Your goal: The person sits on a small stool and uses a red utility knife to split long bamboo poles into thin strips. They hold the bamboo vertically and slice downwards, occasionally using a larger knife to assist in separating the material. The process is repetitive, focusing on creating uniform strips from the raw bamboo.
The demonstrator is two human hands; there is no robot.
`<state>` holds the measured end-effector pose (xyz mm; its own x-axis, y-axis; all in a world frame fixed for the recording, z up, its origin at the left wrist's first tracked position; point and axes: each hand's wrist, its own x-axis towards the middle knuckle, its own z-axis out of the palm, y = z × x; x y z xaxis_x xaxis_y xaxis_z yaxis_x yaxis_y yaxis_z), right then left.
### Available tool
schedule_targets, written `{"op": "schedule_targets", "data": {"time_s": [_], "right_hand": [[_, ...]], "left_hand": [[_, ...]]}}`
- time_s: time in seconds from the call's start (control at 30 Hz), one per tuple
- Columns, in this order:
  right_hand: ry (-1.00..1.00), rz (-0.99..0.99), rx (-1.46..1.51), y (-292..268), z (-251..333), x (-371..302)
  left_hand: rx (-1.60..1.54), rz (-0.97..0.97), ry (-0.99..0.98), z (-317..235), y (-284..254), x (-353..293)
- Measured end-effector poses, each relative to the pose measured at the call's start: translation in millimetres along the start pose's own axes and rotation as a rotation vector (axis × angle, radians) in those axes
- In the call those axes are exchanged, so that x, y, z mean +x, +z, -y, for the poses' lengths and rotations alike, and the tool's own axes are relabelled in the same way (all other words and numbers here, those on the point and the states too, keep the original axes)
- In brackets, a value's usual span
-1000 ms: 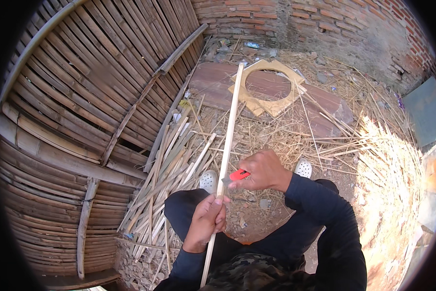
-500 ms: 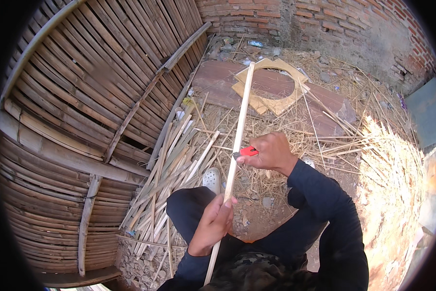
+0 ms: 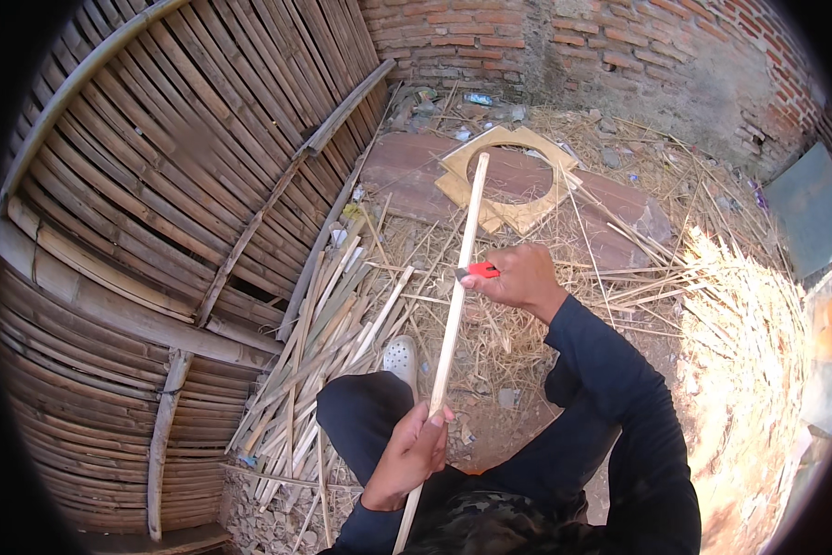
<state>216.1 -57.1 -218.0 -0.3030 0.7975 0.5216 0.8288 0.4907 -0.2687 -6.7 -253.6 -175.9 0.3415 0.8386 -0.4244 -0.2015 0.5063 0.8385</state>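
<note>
A long pale bamboo strip (image 3: pixel 454 339) slants away from my lap, its far end raised over the ground. Near its lower part, my left hand (image 3: pixel 410 450) is closed round it, thumb on top. Farther along, my right hand (image 3: pixel 519 280) grips a red utility knife (image 3: pixel 479 270), with the fingers wrapped over most of the handle. The knife's short dark blade lies against the strip at about the middle of its visible length. Whether the edge bites into the strip is too small to tell.
A loose pile of split strips (image 3: pixel 332 324) lies left of my shoe (image 3: pixel 401 359). Ahead, a yellowish board with a round hole (image 3: pixel 455 181) rests on a brown panel (image 3: pixel 397 176). A bamboo slat wall (image 3: pixel 203 185) stands left, a brick wall (image 3: pixel 471 42) behind. Straw and shavings litter the ground.
My right hand and the knife have moved slightly away from me along the strip. The strip's far end and my left hand sit somewhat lower in view.
</note>
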Motion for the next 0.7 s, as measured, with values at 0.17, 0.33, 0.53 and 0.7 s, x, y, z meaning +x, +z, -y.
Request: {"op": "schedule_targets", "data": {"time_s": [0.17,0.33,0.53,0.7], "right_hand": [[0.141,-0.046,-0.076,-4.6,-60.7,17.8],[0.392,-0.141,-0.049,-11.0,-103.0,27.8],[0.595,-0.077,0.026,-21.2,-139.5,7.3],[0.196,0.015,0.14,-25.0,-34.5,-2.7]], "left_hand": [[0.019,0.039,-0.071,20.2,0.9,-29.9],[0.044,0.1,-0.111,33.4,2.1,-61.3],[-0.039,0.082,-0.185,41.0,-10.7,-60.9],[-0.016,-0.102,-0.037,19.7,-24.9,-14.8]]}}
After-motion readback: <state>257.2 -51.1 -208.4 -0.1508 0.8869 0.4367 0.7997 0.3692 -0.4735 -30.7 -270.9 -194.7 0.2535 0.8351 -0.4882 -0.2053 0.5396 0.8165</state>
